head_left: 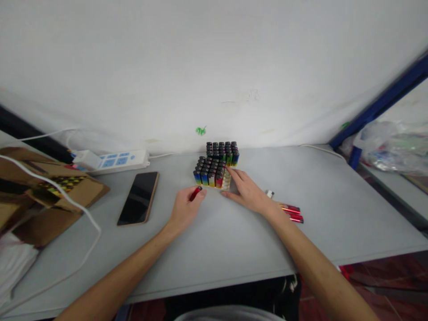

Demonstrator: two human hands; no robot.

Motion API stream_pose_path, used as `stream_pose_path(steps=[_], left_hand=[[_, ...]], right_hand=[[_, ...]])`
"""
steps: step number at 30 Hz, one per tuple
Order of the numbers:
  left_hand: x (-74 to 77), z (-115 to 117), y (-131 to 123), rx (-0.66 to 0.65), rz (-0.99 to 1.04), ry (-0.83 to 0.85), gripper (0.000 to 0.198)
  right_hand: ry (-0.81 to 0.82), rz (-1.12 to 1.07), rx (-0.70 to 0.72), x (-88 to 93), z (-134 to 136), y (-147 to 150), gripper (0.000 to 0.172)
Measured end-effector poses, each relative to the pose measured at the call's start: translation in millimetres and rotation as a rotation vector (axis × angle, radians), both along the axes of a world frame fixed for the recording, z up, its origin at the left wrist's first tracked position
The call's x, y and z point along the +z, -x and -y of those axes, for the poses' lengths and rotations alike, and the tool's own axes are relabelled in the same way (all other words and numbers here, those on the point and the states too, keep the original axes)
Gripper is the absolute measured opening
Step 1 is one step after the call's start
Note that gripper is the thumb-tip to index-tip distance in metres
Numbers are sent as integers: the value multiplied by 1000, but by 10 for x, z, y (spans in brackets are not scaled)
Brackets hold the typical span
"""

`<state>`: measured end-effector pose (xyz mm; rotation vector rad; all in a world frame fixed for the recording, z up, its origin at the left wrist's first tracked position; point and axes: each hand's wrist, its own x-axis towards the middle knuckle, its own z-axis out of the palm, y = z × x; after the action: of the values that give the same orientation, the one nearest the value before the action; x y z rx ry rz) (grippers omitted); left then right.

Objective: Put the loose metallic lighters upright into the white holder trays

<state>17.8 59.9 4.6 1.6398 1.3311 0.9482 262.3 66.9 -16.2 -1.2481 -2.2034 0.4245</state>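
A red lighter (195,193) with a dark top is held in my closed left hand (186,204), just in front of a tray of lighters. That pale tray (226,180) has upright lighters (210,171) with black tops and blue, yellow, white and red bodies; the slots at its right end hold none. My right hand (245,189) lies against this end with thumb and fingers spread, holding no lighter. Behind it stands a second block of lighters (222,149), mostly black-topped with green and blue bodies. Several red lighters (294,213) lie beside my right forearm, partly hidden by it.
A phone (138,198) lies left of my left hand. Farther left are a power strip (122,161), an open cardboard box (63,189) with more lighters, and a loose white cable (90,214). A white wall closes off the back; plastic bags (394,145) sit at right.
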Motion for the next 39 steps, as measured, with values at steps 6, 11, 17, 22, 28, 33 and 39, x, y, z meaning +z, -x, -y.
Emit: stream_pose_path(steps=[6, 11, 17, 22, 28, 33, 39], left_hand=[[8, 7, 5, 8, -11, -15, 39], [42, 10, -6, -42, -43, -66, 45], [34, 21, -65, -171, 159, 2, 35], [373, -99, -150, -253, 209, -189, 24], [749, -494, -362, -217, 7, -544, 23], [714, -757, -502, -180, -142, -489, 30], [722, -853, -519, -353, -467, -602, 16]], right_hand=[[29, 9, -1, 47, 19, 0, 86], [3, -1, 1, 18, 7, 2, 85], [-40, -38, -90, -73, -60, 51, 87], [-13, -72, -141, -84, -106, 82, 93], [-38, -87, -116, -108, -138, 87, 95], [-25, -105, -80, -59, -137, 82, 94], [-1, -110, -38, 16, -124, 55, 91]])
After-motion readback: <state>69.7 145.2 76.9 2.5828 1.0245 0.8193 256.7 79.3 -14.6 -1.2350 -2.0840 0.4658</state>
